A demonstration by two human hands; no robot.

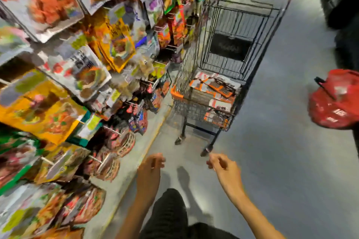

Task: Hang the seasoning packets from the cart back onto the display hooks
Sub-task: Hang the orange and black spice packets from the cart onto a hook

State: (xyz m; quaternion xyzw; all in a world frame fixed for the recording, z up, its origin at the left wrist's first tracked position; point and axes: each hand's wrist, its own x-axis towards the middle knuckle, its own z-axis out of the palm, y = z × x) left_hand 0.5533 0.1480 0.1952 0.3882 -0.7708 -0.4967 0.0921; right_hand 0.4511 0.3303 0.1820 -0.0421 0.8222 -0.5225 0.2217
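Note:
A black wire shopping cart (236, 25) with orange corners stands ahead on the aisle floor. Stacks of orange, white and black seasoning packets (214, 88) lie in its near end. A display rack with metal hooks (111, 130) fills the left side, hung with many colourful packets (114, 44). My left hand (152, 163) and my right hand (221, 163) hover low over the floor, short of the cart. Both hold nothing, with fingers loosely curled. The picture is blurred.
A red shopping basket (336, 101) hangs at the right edge beside a dark figure. The grey floor (281, 161) stretches between me and the cart. My dark trouser leg (171, 211) shows at the bottom. The rack's base edge runs along the left of the aisle.

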